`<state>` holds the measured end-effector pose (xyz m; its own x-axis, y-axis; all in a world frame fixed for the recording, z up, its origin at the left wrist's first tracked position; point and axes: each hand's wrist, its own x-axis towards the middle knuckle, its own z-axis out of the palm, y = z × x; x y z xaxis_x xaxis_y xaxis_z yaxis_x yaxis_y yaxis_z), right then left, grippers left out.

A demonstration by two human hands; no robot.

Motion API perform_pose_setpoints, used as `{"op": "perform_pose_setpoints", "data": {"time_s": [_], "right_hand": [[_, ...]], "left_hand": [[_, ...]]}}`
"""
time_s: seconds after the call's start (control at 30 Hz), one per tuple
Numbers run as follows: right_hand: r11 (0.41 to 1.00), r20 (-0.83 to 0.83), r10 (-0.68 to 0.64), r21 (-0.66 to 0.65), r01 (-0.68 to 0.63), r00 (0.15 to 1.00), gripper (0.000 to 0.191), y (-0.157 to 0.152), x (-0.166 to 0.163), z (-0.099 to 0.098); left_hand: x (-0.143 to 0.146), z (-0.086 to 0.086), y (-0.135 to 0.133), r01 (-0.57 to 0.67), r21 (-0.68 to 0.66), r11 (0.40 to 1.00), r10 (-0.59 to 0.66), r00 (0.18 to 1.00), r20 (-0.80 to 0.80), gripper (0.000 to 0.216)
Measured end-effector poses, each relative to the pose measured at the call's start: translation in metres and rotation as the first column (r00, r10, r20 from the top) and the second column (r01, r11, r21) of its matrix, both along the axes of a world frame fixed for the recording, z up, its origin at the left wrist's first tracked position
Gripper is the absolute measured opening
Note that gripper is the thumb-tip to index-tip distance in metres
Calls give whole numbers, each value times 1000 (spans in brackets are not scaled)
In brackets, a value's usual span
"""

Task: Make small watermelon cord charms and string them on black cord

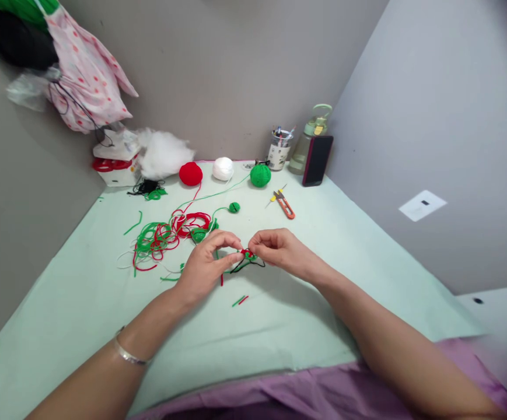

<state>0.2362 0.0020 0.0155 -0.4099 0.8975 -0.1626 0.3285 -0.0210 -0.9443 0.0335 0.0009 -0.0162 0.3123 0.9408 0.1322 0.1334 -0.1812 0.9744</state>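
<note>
A small red and green yarn piece [249, 255], apparently crocheted, is between my two hands above the table. My left hand [209, 262] pinches its left side between thumb and fingers. At its right edge, the thumb and fingertips of my right hand [282, 249] are closed on it. Black yarn ends [258, 263] dangle below the piece. Just beyond my left hand lies a green crocheted ball [199, 235], partly covered by it. Farther back is a smaller green ball [234, 207] with a dark line across it. My fingers hide much of the piece.
Tangled red, green and white yarn [161, 236] spreads left of my hands. Red [191, 174], white [223, 168] and green [261, 175] yarn balls line the back. Orange thread snips [285, 205], a phone [318, 161], a bottle [300, 153] and a pen cup [278, 155] stand or lie rightward.
</note>
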Motion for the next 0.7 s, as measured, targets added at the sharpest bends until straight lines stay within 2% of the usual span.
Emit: {"op": "perform_pose_setpoints", "data": {"time_s": [0.13,0.33,0.43,0.53,0.7], "right_hand": [[991,-41,-114,59,116,993,17,-1,-1,5],[982,-59,-110,147,118,992,19,-4,-3,4],[964,-29,-112,238,116,993,18,-7,-4,1],[956,-10,-123,267,121,992,17,-8,-5,0],[990,-118,0,137,16,993,23,-7,-6,-2]], "left_hand": [[1,2,-1,27,-128,991,-20,998,58,12],[3,5,-2,86,-340,937,-5,972,233,18],[3,3,-2,161,-339,927,-74,964,255,26],[3,1,-1,198,-311,930,-128,965,230,22],[2,2,-2,144,-305,942,-100,983,155,19]]}}
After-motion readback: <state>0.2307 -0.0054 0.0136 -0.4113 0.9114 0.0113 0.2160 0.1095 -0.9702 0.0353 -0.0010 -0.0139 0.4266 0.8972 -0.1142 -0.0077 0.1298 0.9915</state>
